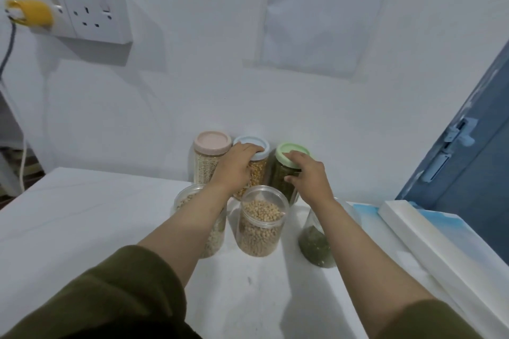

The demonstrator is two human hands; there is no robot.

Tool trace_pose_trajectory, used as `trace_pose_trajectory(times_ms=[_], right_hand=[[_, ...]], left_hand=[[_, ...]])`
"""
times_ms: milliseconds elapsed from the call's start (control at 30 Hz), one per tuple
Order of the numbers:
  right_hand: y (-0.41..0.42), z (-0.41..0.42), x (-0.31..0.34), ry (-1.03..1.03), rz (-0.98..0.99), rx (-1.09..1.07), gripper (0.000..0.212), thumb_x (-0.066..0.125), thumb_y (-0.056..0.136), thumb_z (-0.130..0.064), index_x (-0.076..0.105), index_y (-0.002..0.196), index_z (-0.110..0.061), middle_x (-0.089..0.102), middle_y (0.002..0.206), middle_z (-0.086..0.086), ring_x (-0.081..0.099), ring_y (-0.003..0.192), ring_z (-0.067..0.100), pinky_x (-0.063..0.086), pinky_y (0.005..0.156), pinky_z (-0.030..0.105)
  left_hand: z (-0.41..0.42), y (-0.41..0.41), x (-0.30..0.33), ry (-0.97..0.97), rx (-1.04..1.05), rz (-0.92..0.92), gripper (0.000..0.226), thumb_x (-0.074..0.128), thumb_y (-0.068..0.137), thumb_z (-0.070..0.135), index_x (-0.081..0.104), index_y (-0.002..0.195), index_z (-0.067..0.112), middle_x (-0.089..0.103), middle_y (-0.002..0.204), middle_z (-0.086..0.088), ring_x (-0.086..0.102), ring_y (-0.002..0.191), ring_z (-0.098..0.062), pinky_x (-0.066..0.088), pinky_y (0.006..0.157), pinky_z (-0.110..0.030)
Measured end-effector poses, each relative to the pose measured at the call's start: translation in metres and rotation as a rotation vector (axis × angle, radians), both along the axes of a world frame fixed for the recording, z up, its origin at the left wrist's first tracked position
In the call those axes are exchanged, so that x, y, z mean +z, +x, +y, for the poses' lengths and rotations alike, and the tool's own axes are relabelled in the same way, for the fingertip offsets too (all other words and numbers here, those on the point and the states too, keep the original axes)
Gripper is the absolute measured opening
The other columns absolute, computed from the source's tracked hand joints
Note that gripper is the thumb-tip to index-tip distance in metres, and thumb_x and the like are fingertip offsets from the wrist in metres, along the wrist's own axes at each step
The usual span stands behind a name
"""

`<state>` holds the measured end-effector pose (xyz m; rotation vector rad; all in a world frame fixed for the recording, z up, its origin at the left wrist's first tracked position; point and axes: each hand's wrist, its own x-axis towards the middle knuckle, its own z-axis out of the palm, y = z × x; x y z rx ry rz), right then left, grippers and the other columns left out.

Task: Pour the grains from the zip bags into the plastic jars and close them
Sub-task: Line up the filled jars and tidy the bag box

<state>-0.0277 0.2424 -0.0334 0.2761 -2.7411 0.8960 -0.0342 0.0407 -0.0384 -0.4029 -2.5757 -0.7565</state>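
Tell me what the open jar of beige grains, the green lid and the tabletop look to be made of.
Open jar: clear, glossy plastic by the look; the grains show through the wall.
Green lid: opaque pastel plastic, matte, seemingly ribbed around its edge.
Tabletop: smooth white surface, laminate or painted; cannot tell which.

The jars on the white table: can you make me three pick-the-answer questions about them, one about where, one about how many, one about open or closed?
1. Where does the pink-lidded plastic jar stand?
A. left end of the back row
B. front row
C. on the blue box

2. How many jars wear lids?
A. one
B. three
C. five

3. The clear jar of round beige beans is:
A. lidded
B. tipped over
C. open

Answers: 1 A, beside the blue-lidded jar at the wall. 2 B, pink, blue and green lid. 3 C, its beans show through the open mouth.
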Motion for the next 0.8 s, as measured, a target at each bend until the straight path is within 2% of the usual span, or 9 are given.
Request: trace_pose_trajectory(times_ms=[133,200,267,333,433,500,600,700,800], right_hand=[[-0.008,-0.017,-0.003,0.027,0.026,-0.016,0.062,0.072,0.085,-0.004,0.052,0.141,-0.023,0.048,0.147,0.000,0.037,0.127,0.034,0.025,0.101,0.025],[-0.009,-0.019,-0.005,0.045,0.037,-0.024,0.061,0.069,0.087,-0.003,0.050,0.142,-0.022,0.046,0.148,0.000,0.036,0.127,0.035,0.025,0.099,0.025],[-0.009,-0.018,-0.006,0.071,0.029,-0.013,0.062,0.066,0.089,-0.004,0.046,0.145,-0.022,0.041,0.151,0.002,0.034,0.130,0.037,0.026,0.104,0.031],[-0.003,-0.021,-0.004,0.122,-0.005,-0.023,0.065,0.064,0.092,-0.009,0.039,0.149,-0.026,0.026,0.160,0.006,0.023,0.140,0.043,0.023,0.113,0.040],[0.021,-0.032,0.001,0.172,-0.009,-0.076,0.068,0.060,0.095,-0.022,0.027,0.154,-0.030,0.005,0.165,0.011,0.004,0.147,0.046,0.015,0.118,0.055],[0.042,-0.040,0.001,0.129,0.071,-0.022,0.064,0.057,0.093,-0.026,0.033,0.152,-0.027,0.016,0.162,0.013,0.011,0.146,0.044,0.015,0.119,0.054],[0.075,-0.050,-0.005,0.040,0.131,0.069,0.061,0.052,0.087,-0.033,0.045,0.147,-0.025,0.034,0.156,0.011,0.026,0.141,0.037,0.022,0.117,0.051],[0.106,-0.056,-0.017,0.054,0.103,0.082,0.056,0.057,0.090,-0.033,0.045,0.145,-0.029,0.035,0.154,0.005,0.025,0.139,0.033,0.023,0.117,0.050],[0.120,-0.058,-0.034,0.184,0.032,0.023,0.061,0.046,0.087,-0.047,0.040,0.146,-0.033,0.029,0.156,0.004,0.020,0.144,0.037,0.014,0.119,0.053]], left_hand=[[0.001,0.000,0.001,-0.012,0.017,-0.016,0.056,0.069,0.086,0.004,0.052,0.138,0.018,0.053,0.141,0.000,0.044,0.131,-0.020,0.033,0.105,-0.030],[0.001,-0.001,0.001,-0.017,0.014,-0.017,0.057,0.069,0.086,0.004,0.052,0.138,0.017,0.053,0.141,-0.001,0.043,0.131,-0.021,0.034,0.105,-0.031],[0.001,-0.001,0.001,-0.031,0.008,-0.023,0.057,0.069,0.086,0.004,0.051,0.139,0.018,0.052,0.141,-0.001,0.043,0.131,-0.021,0.035,0.106,-0.033],[0.002,0.002,0.001,-0.065,-0.012,-0.036,0.060,0.068,0.087,0.006,0.048,0.142,0.019,0.050,0.144,-0.002,0.041,0.135,-0.022,0.034,0.110,-0.036],[-0.001,0.020,0.005,0.029,-0.066,0.062,0.061,0.067,0.086,0.006,0.047,0.143,0.016,0.048,0.146,-0.003,0.037,0.139,-0.021,0.014,0.121,-0.035],[-0.008,0.043,0.005,0.129,-0.072,0.144,0.054,0.065,0.087,0.006,0.053,0.138,0.017,0.053,0.141,0.000,0.040,0.136,-0.018,0.007,0.119,-0.027],[-0.028,0.087,-0.006,0.221,-0.060,0.178,0.040,0.064,0.091,0.009,0.061,0.130,0.018,0.057,0.132,0.008,0.046,0.127,-0.009,0.008,0.112,-0.008],[-0.051,0.124,-0.025,0.202,-0.007,0.144,0.034,0.065,0.093,0.021,0.063,0.127,0.019,0.058,0.128,0.009,0.044,0.126,-0.003,0.002,0.118,-0.022],[-0.063,0.144,-0.043,0.188,0.038,0.064,0.042,0.062,0.088,0.040,0.066,0.123,0.017,0.057,0.124,0.014,0.043,0.122,0.001,0.004,0.119,-0.034]])
